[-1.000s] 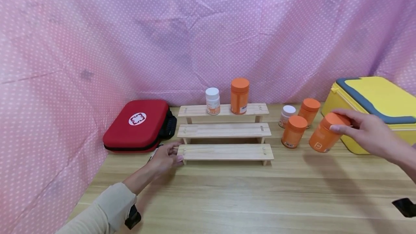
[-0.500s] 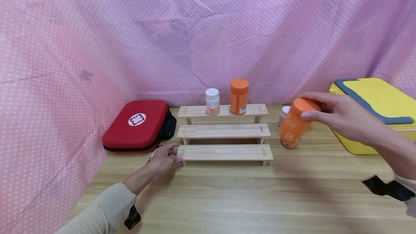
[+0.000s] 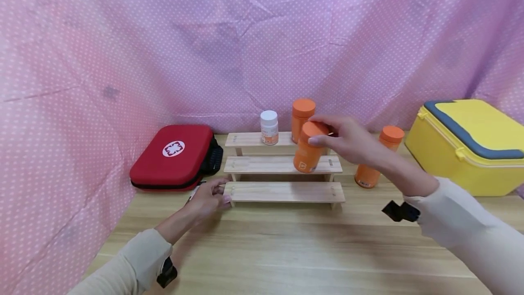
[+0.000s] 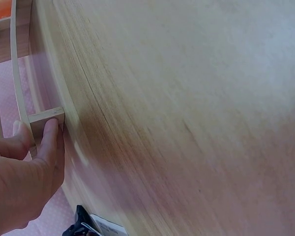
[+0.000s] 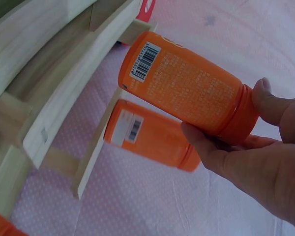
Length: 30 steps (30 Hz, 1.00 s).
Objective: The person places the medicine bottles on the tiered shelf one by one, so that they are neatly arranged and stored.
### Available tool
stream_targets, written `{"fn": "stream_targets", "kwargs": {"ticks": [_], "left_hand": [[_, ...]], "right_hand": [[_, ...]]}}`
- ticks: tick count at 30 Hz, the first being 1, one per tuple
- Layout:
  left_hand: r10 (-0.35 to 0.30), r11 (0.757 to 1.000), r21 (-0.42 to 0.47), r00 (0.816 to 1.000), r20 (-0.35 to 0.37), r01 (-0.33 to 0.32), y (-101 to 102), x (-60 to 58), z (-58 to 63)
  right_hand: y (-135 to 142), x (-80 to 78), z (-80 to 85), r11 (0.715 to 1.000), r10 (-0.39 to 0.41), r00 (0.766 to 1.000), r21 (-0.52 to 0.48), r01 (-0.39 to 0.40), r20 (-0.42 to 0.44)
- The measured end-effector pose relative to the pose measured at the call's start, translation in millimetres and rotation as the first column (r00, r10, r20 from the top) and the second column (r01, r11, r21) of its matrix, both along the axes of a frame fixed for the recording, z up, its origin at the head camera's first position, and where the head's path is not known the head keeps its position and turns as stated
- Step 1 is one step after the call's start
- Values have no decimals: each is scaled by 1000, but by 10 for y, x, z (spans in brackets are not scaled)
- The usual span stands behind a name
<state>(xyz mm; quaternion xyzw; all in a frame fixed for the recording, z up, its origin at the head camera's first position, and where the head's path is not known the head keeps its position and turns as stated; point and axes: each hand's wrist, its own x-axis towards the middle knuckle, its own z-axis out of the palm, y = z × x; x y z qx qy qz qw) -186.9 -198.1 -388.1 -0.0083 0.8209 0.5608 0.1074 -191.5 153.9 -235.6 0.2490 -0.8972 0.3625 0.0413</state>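
Note:
My right hand (image 3: 350,142) holds an orange pill bottle (image 3: 307,156) by its lid, thumb on one side and fingers on the other. The bottle tilts slightly and overlaps the middle step of a three-step wooden display rack (image 3: 282,191) in the head view. Its barcode label faces the right wrist camera. On the rack's top step stand a white bottle (image 3: 269,127) and another orange bottle (image 5: 150,136), the latter partly hidden behind the held one in the head view. My left hand (image 3: 206,199) pinches the left end of the bottom step, a finger against its leg (image 4: 49,117).
Right of the rack, two more orange bottles (image 3: 367,176) stand on the wooden table (image 3: 266,249), partly covered by my right arm. A yellow box (image 3: 462,163) with a grey-trimmed lid sits at the far right. A red first-aid case (image 3: 172,160) lies at left. Behind hangs a pink dotted cloth (image 3: 245,49).
My right hand has carried the orange bottle leftward from beside the yellow box, past the other bottles, to the rack. The left hand has stayed at the rack's left end.

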Motion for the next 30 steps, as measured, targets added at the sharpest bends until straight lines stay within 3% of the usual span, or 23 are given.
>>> {"fn": "stream_targets", "kwargs": {"ticks": [17, 30], "left_hand": [[11, 1000, -3, 1000, 18, -11, 14, 15, 33], [-3, 1000, -31, 1000, -18, 2, 9, 24, 25]], "right_hand": [[-661, -311, -194, 995, 44, 999, -87, -43, 16], [-857, -348, -315, 996, 20, 999, -91, -17, 37]]}}
